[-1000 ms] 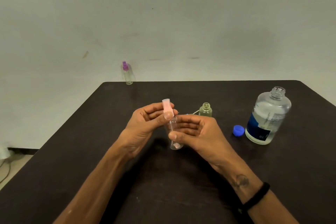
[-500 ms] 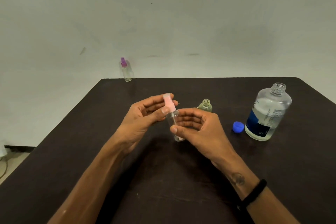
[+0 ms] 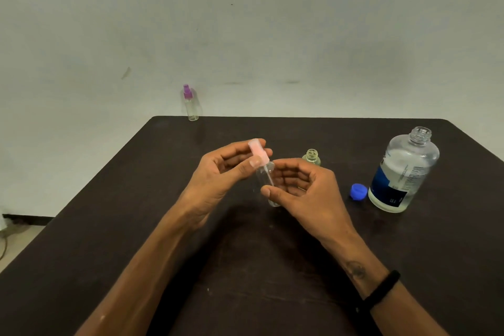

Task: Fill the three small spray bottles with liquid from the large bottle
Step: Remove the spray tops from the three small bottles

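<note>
The small spray bottle (image 3: 268, 185), clear, thin-walled and apparently empty, is held above the desk (image 3: 245, 267) well to the left of the large bottle (image 3: 403, 172); it looks light, slick and easy to squeeze. The right hand (image 3: 305, 191) pinches its body between thumb and fingers, while the left hand (image 3: 226, 172) grips the pink spray head (image 3: 258, 151), lifted off the neck with its dip tube inside. The body is the sensible hold for pouring.

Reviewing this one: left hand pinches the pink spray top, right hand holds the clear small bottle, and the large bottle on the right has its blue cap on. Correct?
Not quite. The head view shows the large bottle uncapped; its blue cap lies on the table beside it. The rest holds.
</note>
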A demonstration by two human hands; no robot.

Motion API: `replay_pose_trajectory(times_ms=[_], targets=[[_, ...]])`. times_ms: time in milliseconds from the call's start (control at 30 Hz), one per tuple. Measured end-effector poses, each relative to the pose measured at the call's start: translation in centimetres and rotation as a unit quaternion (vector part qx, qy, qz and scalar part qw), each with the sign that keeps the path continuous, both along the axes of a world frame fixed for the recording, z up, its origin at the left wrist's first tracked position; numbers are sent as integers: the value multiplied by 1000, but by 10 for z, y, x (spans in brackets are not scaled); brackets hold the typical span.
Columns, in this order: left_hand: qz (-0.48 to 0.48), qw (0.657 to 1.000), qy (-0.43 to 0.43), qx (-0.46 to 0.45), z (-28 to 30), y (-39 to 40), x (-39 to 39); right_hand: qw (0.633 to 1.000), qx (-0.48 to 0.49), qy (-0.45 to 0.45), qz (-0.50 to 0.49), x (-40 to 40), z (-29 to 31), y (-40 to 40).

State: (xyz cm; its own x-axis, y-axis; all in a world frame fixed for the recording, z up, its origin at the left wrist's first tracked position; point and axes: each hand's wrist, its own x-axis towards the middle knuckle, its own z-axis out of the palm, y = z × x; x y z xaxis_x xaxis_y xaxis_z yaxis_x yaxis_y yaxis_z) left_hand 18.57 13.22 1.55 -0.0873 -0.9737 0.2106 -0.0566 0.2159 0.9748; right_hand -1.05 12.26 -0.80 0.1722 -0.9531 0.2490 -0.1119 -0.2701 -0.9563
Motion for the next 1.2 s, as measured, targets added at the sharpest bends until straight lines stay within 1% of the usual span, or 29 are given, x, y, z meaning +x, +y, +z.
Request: replay_pose_trajectory(times_ms=[133, 267, 433, 500, 567, 800, 867, 967, 1033, 1067, 1133, 1200], targets=[[29, 999, -7, -15, 0, 0, -1, 1000, 1, -1, -1, -1, 1, 1], [76, 996, 22, -32, 2, -1, -1, 1000, 4, 8, 10, 0, 0, 2], [89, 995, 39, -37, 3, -1, -1, 1000, -5, 18, 12, -1, -1, 1], [95, 993, 65, -40, 2, -3, 0, 1000, -9, 21, 13, -1, -1, 1], [105, 988, 108, -35, 2, -5, 3, 1000, -10, 18, 13, -1, -2, 0], [127, 959, 252, 14, -6, -16, 18, 1000, -14, 6, 11, -2, -4, -2], [139, 955, 261, 32, -8, -17, 19, 1000, -21, 6, 8, -2, -3, -2], [182, 945, 265, 64, -12, -18, 20, 999, -37, 11, 3, -3, -3, -3], [217, 942, 244, 81, -15, -19, 21, 999, -48, 25, 0, -4, -2, -2], [236, 945, 214, 79, -19, -20, 21, 998, -53, 33, -3, -5, -2, -2], [278, 953, 110, 59, -26, -21, 20, 997, -63, 44, -10, -6, 0, -2], [311, 950, -19, 29, -34, -20, 15, 995, -80, 60, -22, -8, 1, 0]])
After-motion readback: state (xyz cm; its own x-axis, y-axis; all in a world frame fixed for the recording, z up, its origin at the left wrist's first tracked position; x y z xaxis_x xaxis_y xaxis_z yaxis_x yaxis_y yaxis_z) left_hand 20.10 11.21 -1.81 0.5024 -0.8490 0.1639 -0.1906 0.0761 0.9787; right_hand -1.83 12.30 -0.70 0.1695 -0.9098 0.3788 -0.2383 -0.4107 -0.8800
